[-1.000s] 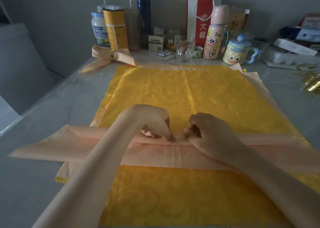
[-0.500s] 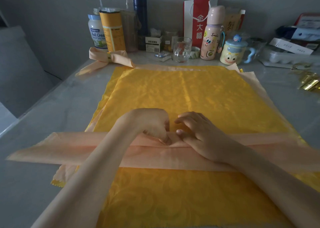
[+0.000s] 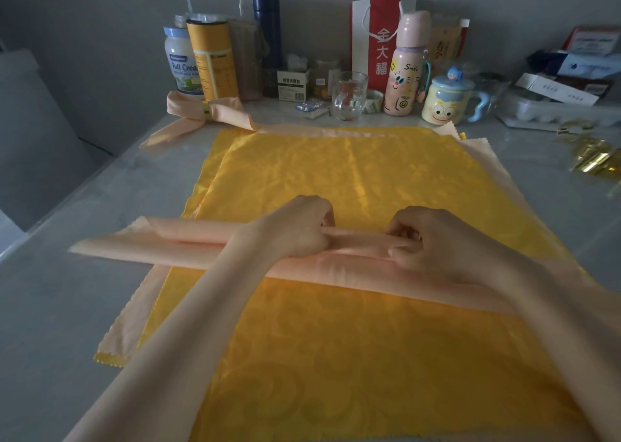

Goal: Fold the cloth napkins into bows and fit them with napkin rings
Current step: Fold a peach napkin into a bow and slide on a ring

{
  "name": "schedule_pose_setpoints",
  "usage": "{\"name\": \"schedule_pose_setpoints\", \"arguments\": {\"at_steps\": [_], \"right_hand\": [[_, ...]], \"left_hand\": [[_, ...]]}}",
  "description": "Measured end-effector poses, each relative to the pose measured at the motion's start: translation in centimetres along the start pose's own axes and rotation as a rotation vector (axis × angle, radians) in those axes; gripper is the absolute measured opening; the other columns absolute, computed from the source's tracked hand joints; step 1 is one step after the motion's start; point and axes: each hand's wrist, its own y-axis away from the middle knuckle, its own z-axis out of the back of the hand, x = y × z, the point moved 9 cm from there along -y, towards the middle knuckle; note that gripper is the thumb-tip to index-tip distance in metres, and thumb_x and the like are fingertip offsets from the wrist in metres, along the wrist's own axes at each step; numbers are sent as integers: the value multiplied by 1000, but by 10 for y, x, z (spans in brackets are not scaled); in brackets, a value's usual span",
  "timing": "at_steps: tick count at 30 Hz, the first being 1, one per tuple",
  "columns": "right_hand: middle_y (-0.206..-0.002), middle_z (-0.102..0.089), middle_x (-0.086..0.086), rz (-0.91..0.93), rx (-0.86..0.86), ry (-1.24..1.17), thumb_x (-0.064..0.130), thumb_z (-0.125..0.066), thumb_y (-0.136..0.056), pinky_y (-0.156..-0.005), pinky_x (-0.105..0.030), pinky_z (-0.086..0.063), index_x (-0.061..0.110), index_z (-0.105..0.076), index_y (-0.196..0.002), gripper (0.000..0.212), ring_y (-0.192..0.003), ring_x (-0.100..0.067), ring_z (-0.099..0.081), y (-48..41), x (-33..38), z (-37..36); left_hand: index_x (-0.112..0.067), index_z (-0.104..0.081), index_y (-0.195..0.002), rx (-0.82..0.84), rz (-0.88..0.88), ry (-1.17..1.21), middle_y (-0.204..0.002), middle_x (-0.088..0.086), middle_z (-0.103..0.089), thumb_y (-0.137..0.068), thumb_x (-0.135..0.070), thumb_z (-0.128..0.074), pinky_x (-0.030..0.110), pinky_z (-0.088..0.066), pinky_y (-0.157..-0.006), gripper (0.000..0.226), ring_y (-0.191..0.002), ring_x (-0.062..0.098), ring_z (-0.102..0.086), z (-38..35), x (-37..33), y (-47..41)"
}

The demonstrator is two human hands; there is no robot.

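Note:
A peach napkin [image 3: 188, 245], folded into a long narrow band, lies crosswise over a stack of flat yellow napkins [image 3: 353, 179]. My left hand [image 3: 295, 228] grips the band near its middle, fingers curled round the upper fold. A short way to the right, my right hand [image 3: 426, 240] pinches the same fold. A stretch of the band is pulled taut between them. A finished peach bow [image 3: 201, 110] with a gold ring sits at the table's back left. Gold napkin rings [image 3: 594, 154] lie at the right edge.
The back of the marble table [image 3: 67, 290] is crowded: a milk powder jar [image 3: 179, 66], a yellow canister [image 3: 211, 58], a blue flask [image 3: 267, 34], a glass mug [image 3: 347, 95], a pink bottle [image 3: 405, 68], a cartoon cup [image 3: 447, 102], an egg tray [image 3: 534, 108].
Both hands curled onto the band's upper fold and drew apart along it, the right hand going from flat fingers to a pinch. The band is now bunched narrower.

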Motion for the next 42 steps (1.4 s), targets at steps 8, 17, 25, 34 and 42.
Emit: {"name": "schedule_pose_setpoints", "arguments": {"at_steps": [8,17,25,34,42], "right_hand": [[-94,-55,14,38,-17,-3,15,-60,-80,-74,-15,-40,27,-55,-94,19,-88,-2,-51,-3,-2,-3],[-95,-58,8,83,-160,77,11,-58,-80,-75,-22,-42,20,-55,-97,19,-88,-10,-54,-8,-1,0],[-91,-49,5,140,-236,201,5,-55,-79,-77,-17,-30,20,-55,-87,17,-86,-10,-44,-7,7,2],[-95,-48,9,106,-21,134,24,-51,-86,-72,-22,-42,28,-56,-96,12,-82,-8,-49,0,12,-5],[-92,-57,15,55,-16,-39,17,-58,-88,-75,-15,-42,27,-63,-84,11,-88,-2,-53,-4,2,-3]], "left_hand": [[-18,-53,-119,-10,-15,17,-124,-2,-52,-83,-20,-63,26,-43,-77,37,-105,17,-51,-3,4,-2],[-21,-55,-108,-114,-31,2,-109,0,-58,-80,-17,-58,34,-46,-84,28,-101,22,-55,-2,2,-8],[-24,-56,-94,-135,-33,76,-110,-1,-45,-90,-36,-56,39,-39,-99,13,-116,20,-41,4,5,-8],[-27,-58,-96,-81,9,-53,-117,-3,-54,-92,-34,-53,36,-29,-100,9,-118,21,-42,-2,9,-9],[-22,-57,-115,-14,-2,24,-109,-4,-50,-90,-23,-55,35,-43,-94,25,-112,19,-50,-7,7,-8]]}}
